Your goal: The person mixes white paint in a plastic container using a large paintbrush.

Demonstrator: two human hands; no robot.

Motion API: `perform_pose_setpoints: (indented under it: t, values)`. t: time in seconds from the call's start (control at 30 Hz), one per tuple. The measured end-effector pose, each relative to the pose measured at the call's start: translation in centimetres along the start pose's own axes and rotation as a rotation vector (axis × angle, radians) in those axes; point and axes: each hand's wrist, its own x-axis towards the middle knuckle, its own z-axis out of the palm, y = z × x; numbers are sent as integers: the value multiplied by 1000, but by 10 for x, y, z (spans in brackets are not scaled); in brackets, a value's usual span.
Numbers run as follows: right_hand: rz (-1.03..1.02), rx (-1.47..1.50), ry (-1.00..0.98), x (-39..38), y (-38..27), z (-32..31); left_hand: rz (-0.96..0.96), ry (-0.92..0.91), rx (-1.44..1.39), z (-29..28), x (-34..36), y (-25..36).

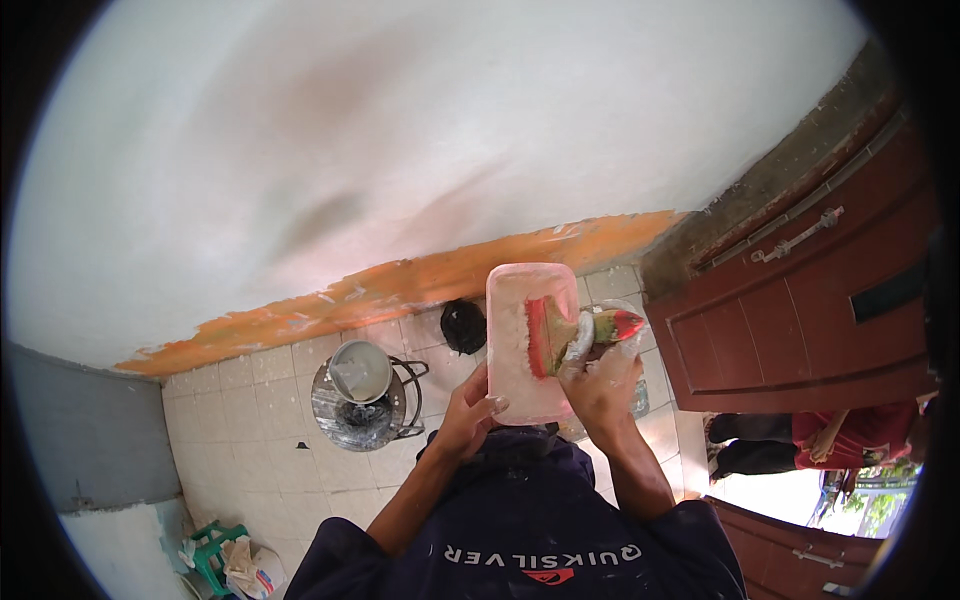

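Observation:
A pink rectangular plastic tub [574,283], coated inside with a whitish paste, is in front of my chest. My left hand [468,412] grips its left near edge, the thumb over the rim. In my right hand [604,393] is a wide brush [553,338] with a green body, a red edge and a red-tipped handle. The brush lies over the tub's right half, its red edge against the paste. White smears cover my right fingers. Whether the brush presses on the tub's bottom I cannot tell.
Ahead is a white wall [330,120] with an orange strip [400,275] along its foot. A round stool [345,430] bearing a pail [378,374] stands left on the tiles, near a black bag [463,326]. Right are a brown door [750,330] and a person in red [860,436].

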Motion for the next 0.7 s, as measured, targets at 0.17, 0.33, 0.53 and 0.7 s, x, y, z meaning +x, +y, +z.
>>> perform_pose_setpoints:
  t: [0.17, 0.33, 0.53, 0.7]
  values:
    - [-160, -25, 6, 9, 3, -5, -32, 14, 5, -1, 2, 2]
    - [-338, -129, -58, 5, 19, 4, 5, 19, 19, 1, 2, 4]
    - [-344, -169, -80, -16, 24, 7, -4, 54, 20, 1, 3, 4]
    - [26, 17, -118, -22, 11, 9, -13, 118, 105, 2, 1, 6]
